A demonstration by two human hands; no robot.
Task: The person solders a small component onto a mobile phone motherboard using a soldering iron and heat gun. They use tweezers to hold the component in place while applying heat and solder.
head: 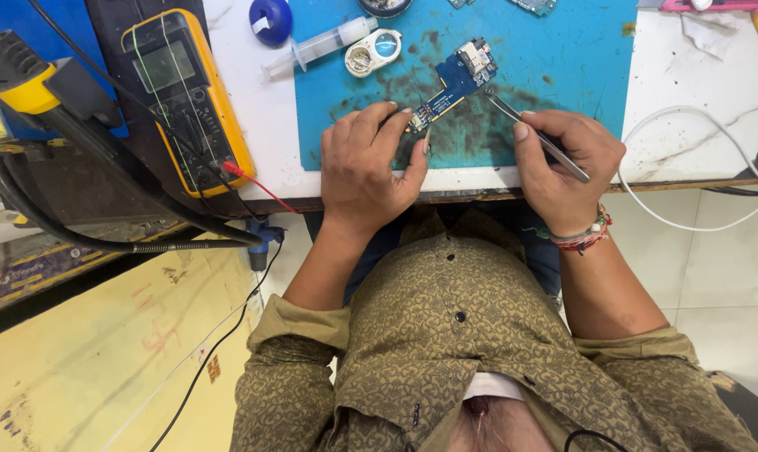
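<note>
The left hand (364, 163) presses down on the near end of a small blue circuit board (454, 84), fingers curled on it. The right hand (563, 163) (with a bracelet on its wrist) pinches metal tweezers (534, 134). The board lies slanted on the blue mat (563, 59), its long side running away to the right. The tweezer tips almost touch its far end.
</note>
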